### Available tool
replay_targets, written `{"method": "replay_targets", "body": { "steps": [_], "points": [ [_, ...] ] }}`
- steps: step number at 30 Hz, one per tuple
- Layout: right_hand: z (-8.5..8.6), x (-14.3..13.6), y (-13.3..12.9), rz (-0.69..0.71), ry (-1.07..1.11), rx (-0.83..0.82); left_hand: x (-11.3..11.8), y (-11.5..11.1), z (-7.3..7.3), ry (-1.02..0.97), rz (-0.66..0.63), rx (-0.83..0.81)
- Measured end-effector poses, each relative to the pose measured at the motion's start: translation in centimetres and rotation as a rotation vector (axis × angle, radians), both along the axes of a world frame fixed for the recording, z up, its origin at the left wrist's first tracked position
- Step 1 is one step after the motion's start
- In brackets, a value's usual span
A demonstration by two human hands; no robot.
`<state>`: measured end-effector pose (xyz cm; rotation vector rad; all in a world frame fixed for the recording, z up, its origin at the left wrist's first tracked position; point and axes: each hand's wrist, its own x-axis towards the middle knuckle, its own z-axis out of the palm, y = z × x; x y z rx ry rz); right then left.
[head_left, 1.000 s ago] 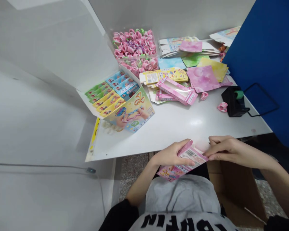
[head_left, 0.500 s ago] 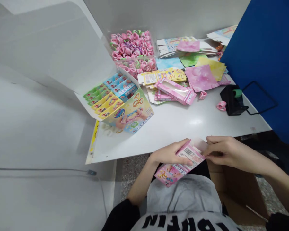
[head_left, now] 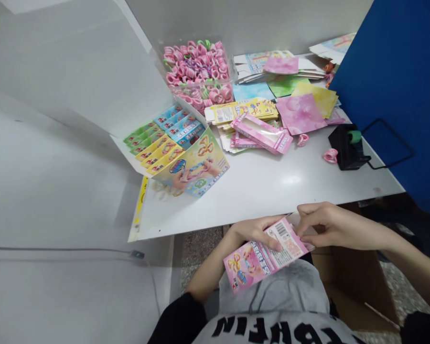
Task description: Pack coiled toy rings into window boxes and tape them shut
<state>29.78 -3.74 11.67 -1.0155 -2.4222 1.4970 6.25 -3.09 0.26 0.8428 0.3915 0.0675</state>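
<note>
Here's the box (head_left: 265, 258), pink, tilted above the lap just off the table's near edge, barcode end up toward the right. The left hand (head_left: 256, 230) has it gripped around the side, thumb pressed on the printed panel. Over at the upper end, the right hand (head_left: 317, 225) has curled fingers touching the edge by a pale flap; whether they actually nip it, I can't tell, the tips are partly hidden.

The step looks like fine work at that end, and it calls for a light touch: left hand firm enough to stop the box twisting, but not so hard the thin card buckles. Fingertips should work along the fold, not across it, or a corner could crease.

Out on the table (head_left: 258, 179), another pink box (head_left: 261, 134) lies on a pile, a pink card (head_left: 301, 113) beside it. Two rings (head_left: 330, 155) sit near the black tape holder (head_left: 346, 150). To the left, a display carton (head_left: 200, 167) holds green, yellow and blue packs, with a clear tub (head_left: 232, 71) of rings behind.
</note>
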Motion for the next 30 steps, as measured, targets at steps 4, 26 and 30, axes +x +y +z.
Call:
{"method": "replay_targets", "body": {
  "steps": [4, 26, 30],
  "points": [
    [0.1, 0.1, -0.1, 0.002, 0.035, 0.025, -0.6, 0.0, -0.3, -0.028, 0.088, -0.090],
    [0.5, 0.8, -0.9, -0.093, -0.180, 0.258, -0.7, -1.5, 3.6, 0.201, 0.353, 0.747],
    [0.4, 0.5, -1.0, -0.042, -0.135, 0.306, -0.5, -2.0, 4.0, 0.229, 0.346, 0.774]
  ]
}}
